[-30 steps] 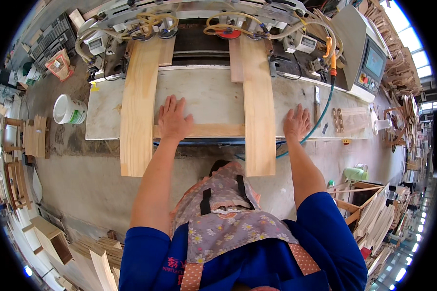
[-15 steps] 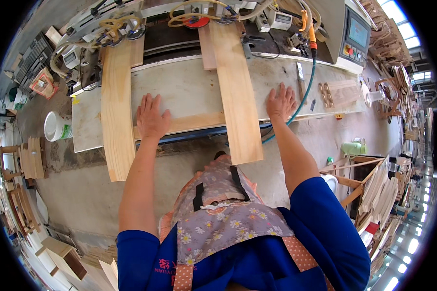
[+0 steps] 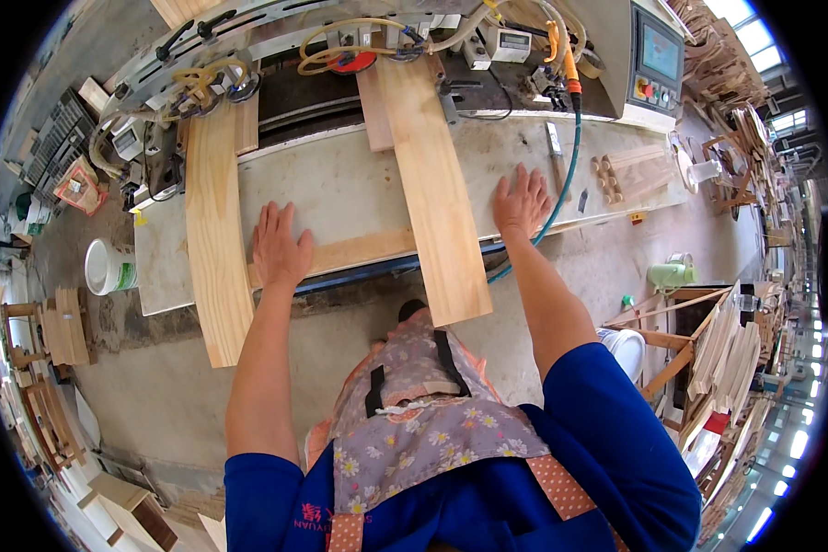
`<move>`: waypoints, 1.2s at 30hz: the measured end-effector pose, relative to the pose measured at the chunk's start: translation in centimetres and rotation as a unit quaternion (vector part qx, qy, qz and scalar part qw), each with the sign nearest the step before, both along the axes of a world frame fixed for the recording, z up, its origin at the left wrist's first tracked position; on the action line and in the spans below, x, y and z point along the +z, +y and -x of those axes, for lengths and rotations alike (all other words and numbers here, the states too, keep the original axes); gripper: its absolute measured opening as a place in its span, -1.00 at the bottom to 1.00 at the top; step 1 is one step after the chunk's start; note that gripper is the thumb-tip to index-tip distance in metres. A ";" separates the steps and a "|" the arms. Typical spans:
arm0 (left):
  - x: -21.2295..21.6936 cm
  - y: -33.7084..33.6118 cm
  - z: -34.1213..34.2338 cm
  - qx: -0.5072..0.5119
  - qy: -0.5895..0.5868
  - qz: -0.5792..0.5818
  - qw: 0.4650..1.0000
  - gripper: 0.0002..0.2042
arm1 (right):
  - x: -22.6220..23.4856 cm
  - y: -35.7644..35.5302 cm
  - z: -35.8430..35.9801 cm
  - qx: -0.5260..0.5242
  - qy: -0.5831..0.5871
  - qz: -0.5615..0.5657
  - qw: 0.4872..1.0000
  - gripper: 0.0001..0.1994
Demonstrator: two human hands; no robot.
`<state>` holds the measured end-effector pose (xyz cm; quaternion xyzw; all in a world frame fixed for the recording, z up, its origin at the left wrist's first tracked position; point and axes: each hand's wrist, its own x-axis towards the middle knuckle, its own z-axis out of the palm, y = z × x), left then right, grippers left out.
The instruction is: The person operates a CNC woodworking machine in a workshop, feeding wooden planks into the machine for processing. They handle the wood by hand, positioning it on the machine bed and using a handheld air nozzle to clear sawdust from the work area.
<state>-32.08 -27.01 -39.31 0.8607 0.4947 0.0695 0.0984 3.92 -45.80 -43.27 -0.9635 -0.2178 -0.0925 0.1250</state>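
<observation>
My left hand (image 3: pixel 281 245) lies flat on the pale machine table (image 3: pixel 327 189), fingers spread, just right of a long wooden board (image 3: pixel 215 230). My right hand (image 3: pixel 523 202) also rests on the table with its fingers apart, right of a second long board (image 3: pixel 437 207). Both boards reach from under the machine's clamps out over the near table edge. Neither hand holds anything. Shorter wood pieces (image 3: pixel 374 110) show beside the boards at the machine. A wooden strip (image 3: pixel 359 250) runs along the table's front edge between the boards.
Behind the table stand clamps with yellow hoses (image 3: pixel 340 46) and a control panel (image 3: pixel 658 55). A teal hose (image 3: pixel 572 156) hangs right of my right hand. Further right lie a flat metal-bladed tool (image 3: pixel 557 152) and grooved wood blocks (image 3: pixel 637 173). A white bucket (image 3: pixel 109 267) stands on the floor at left.
The whole view has shifted slightly, with the table and boards sitting a little lower and further left. Both hands stay flat on the table; the boards keep their places.
</observation>
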 end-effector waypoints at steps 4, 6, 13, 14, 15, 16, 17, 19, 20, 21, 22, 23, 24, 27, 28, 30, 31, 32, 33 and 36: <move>-0.1 0.1 0.1 0.001 -0.004 0.000 1.000 -0.45 | 0.1 0.0 0.0 0.002 -0.001 -0.003 1.000 -0.47; -0.1 0.0 0.1 -0.004 -0.014 -0.011 1.000 -0.45 | -0.3 0.0 -0.1 0.002 -0.007 -0.007 1.000 -0.47; -0.2 -0.1 0.1 -0.011 -0.033 -0.038 0.999 -0.46 | 0.1 0.1 0.0 -0.002 0.002 -0.005 1.000 -0.46; -0.2 -0.1 0.1 -0.011 -0.032 -0.038 0.999 -0.46 | 0.0 0.1 0.0 -0.002 0.001 -0.003 1.000 -0.46; -0.2 0.0 0.2 -0.012 -0.034 -0.038 0.999 -0.46 | 0.0 0.1 -0.1 -0.002 0.001 -0.001 1.000 -0.46; -0.3 0.0 0.2 -0.012 -0.037 -0.038 0.999 -0.46 | 0.0 0.1 -0.1 -0.002 0.004 -0.002 1.000 -0.46; -0.3 0.0 0.3 -0.013 -0.039 -0.037 0.998 -0.46 | 0.0 0.2 0.0 -0.002 0.006 -0.002 1.000 -0.46; -0.5 0.0 0.4 -0.017 -0.046 -0.042 0.998 -0.46 | 0.0 0.0 0.0 -0.003 0.005 0.001 1.000 -0.45; -0.6 0.0 0.4 -0.019 -0.049 -0.044 0.998 -0.46 | -0.1 0.0 -0.1 -0.003 0.001 0.005 1.000 -0.45; -0.8 -0.1 0.4 -0.019 -0.049 -0.048 0.997 -0.47 | -0.2 -0.1 -0.1 -0.003 -0.002 0.008 1.000 -0.45; -1.0 0.0 0.4 -0.018 -0.048 -0.053 0.997 -0.47 | -0.3 -0.1 -0.1 0.000 -0.005 0.004 1.000 -0.45; -1.1 0.0 0.5 -0.018 -0.048 -0.057 0.997 -0.47 | -0.4 -0.1 -0.1 0.003 -0.007 0.000 1.000 -0.45; -1.3 0.1 0.4 -0.017 -0.046 -0.056 0.997 -0.47 | -0.4 -0.2 -0.1 0.004 -0.009 -0.003 1.000 -0.45; -1.7 0.3 0.4 -0.019 -0.048 -0.056 0.997 -0.47 | -0.2 -0.1 -0.1 0.005 -0.002 0.000 1.000 -0.45; -1.8 0.3 0.5 -0.021 -0.053 -0.058 0.997 -0.47 | -0.3 -0.1 -0.1 0.004 -0.001 -0.003 1.000 -0.45; -1.9 0.4 0.5 -0.022 -0.054 -0.057 0.997 -0.47 | -0.3 -0.1 -0.1 0.003 0.001 -0.011 1.000 -0.45; -1.9 0.4 0.5 -0.021 -0.051 -0.054 0.997 -0.47 | -0.4 -0.1 -0.1 0.003 0.001 -0.010 1.000 -0.45; -1.9 0.4 0.5 -0.020 -0.048 -0.052 0.997 -0.47 | -0.4 -0.1 -0.2 0.003 0.002 -0.009 1.000 -0.45; -1.7 0.4 0.5 -0.019 -0.046 -0.050 0.997 -0.47 | -0.4 0.0 -0.2 0.003 0.003 -0.009 1.000 -0.45; -1.1 0.1 0.3 -0.016 -0.040 -0.044 0.998 -0.47 | -0.2 0.0 0.0 0.000 0.005 -0.010 1.000 -0.45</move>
